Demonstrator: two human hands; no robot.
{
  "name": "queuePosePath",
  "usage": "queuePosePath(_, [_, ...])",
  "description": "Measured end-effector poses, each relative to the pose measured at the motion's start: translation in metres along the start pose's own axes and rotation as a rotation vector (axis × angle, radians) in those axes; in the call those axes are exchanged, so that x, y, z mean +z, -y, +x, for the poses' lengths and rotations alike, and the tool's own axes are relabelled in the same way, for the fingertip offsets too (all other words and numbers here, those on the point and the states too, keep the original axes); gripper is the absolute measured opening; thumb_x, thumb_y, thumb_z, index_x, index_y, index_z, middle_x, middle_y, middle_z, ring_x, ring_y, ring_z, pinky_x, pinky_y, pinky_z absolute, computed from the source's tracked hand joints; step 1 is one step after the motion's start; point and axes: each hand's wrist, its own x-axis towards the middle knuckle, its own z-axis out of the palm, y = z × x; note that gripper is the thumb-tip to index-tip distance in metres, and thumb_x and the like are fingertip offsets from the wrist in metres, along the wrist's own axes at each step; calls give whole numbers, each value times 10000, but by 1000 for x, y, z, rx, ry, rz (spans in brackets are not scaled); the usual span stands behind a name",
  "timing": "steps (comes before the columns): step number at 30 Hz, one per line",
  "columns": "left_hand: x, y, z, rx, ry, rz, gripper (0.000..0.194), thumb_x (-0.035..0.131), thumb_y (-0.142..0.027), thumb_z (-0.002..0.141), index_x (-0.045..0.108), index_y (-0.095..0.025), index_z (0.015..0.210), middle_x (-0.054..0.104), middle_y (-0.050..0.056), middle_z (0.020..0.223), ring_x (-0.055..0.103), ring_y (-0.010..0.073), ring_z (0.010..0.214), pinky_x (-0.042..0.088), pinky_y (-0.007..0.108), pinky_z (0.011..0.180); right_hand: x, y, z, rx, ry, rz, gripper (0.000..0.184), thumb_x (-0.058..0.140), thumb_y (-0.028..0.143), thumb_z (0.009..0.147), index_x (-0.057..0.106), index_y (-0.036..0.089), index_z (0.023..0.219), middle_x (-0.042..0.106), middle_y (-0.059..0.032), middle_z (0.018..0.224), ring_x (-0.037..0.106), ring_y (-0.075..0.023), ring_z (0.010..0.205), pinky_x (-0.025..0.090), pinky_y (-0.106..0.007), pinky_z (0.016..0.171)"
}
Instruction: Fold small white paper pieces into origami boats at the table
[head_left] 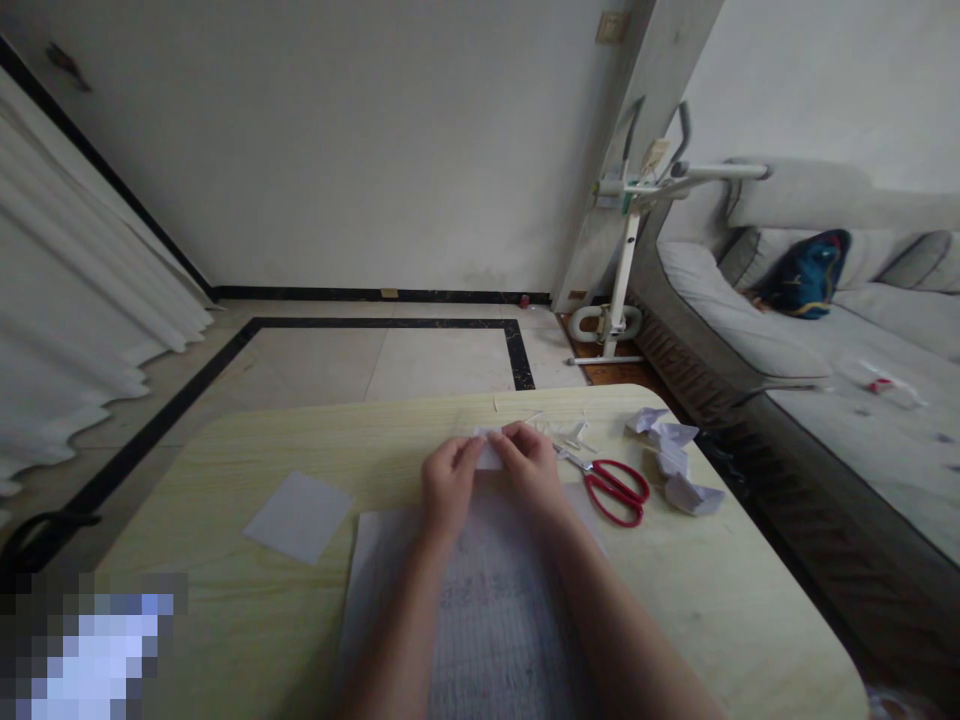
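Note:
Between my two hands is a small piece of white paper [490,458], pinched at its upper edge by both thumbs and fingers. My left hand [450,480] grips its left side, and my right hand [531,465] grips its right side close by. Much of the paper is covered by my fingers. Beneath my forearms lies a large written sheet [480,600] with lined text. Just right of my right hand rest red-handled scissors [619,490], their blades pointing toward thin white paper scraps [574,432].
A square of white paper [300,517] lies on the left of the wooden table [217,600]. Several folded paper pieces [675,460] sit near the right edge. Beyond stand white exercise equipment [621,270] and a grey sofa [892,420]; a curtain [67,260] hangs left.

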Motion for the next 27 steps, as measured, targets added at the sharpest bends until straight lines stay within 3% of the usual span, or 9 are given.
queuePosePath(11, [-1, -1, -5, -7, 152, -8, 374, 484, -427, 851, 491, -177, 573, 454, -43, 493, 442, 106, 480, 337, 213, 484, -3, -1, 3, 33, -46, 68, 260, 623, 392, 764, 541, 174, 649, 457, 44, 550, 394, -101, 506, 308, -225, 483])
queuePosePath(21, [0, 2, -4, 82, 90, 74, 373, 470, -388, 863, 405, -191, 552, 375, -58, 499, 387, 102, 497, 296, 216, 498, -2, 1, 0, -71, -31, -160, 318, 507, 395, 850, 495, 176, 620, 413, 44, 556, 382, -107, 543, 294, -229, 506])
queuePosePath(27, [1, 2, -5, 101, 106, 84, 362, 468, -392, 865, 456, -185, 569, 417, -49, 510, 417, 107, 515, 303, 219, 513, -1, -4, -1, -87, -32, -198, 335, 458, 394, 880, 438, 190, 616, 383, 47, 565, 363, -111, 548, 280, -234, 506])
